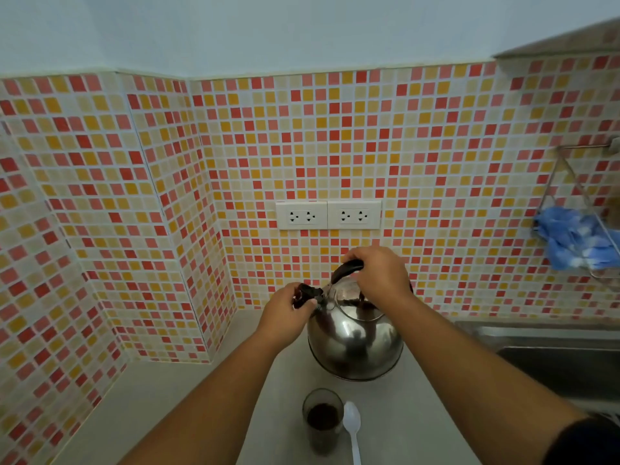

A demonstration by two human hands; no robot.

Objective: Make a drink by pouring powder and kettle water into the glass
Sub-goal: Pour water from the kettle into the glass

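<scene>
Right hand (377,273) grip closed on kettle (355,337) handle; left hand (285,310) grip pinches spout cap (307,294); glass (322,419) nearby on surface (188,407).

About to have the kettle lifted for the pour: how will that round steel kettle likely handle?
The shiny round steel kettle is probably heavy if filled; its water level cannot be seen. The right hand grips the black top handle, so it may swing. The left hand at the spout cap could steady it.

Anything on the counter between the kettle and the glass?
No, the head view shows bare counter between kettle and glass.
</scene>
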